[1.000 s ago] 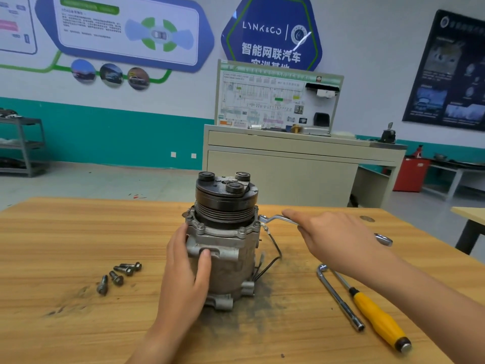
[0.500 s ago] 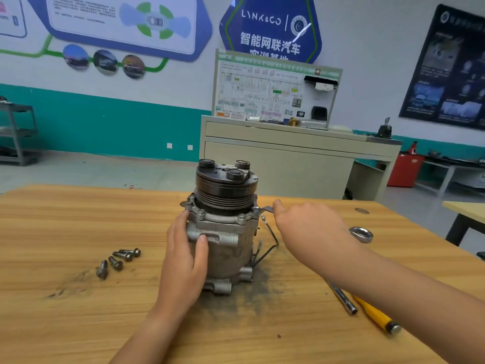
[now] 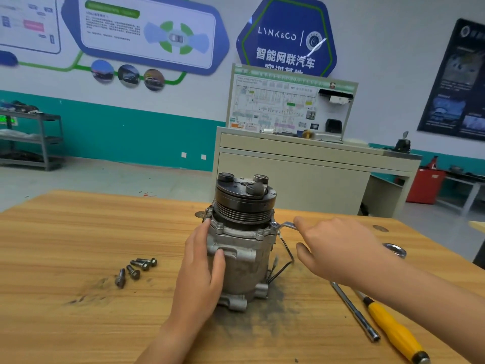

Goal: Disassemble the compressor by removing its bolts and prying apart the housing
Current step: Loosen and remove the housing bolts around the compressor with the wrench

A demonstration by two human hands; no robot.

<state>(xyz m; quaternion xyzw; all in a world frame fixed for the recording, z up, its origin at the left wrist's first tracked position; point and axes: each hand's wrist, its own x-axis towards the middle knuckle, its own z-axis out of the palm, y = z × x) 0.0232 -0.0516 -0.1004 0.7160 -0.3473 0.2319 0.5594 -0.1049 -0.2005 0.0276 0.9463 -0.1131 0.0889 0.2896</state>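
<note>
A grey metal compressor [image 3: 244, 258] stands upright on the wooden table [image 3: 65, 324], its black pulley on top. My left hand [image 3: 202, 271] presses flat against the housing's left side, thumb on a front lug. A ring wrench [image 3: 284, 225] sits on a bolt at the flange's right corner. My right hand [image 3: 336, 250] holds the wrench's shaft; the far ring end [image 3: 396, 250] shows beyond my wrist. Several removed bolts [image 3: 136, 269] lie to the left of the compressor.
A yellow-handled screwdriver [image 3: 391, 329] and an L-shaped socket wrench [image 3: 354, 311] lie at the right under my forearm. Dark grime [image 3: 273, 300] stains the table around the compressor's base. A beige cabinet [image 3: 301, 174] with a display board stands behind the table.
My right hand has swung the wrench handle around the bolt, first toward the compressor, then slightly back out. The left hand stays on the housing. The camera has shifted.
</note>
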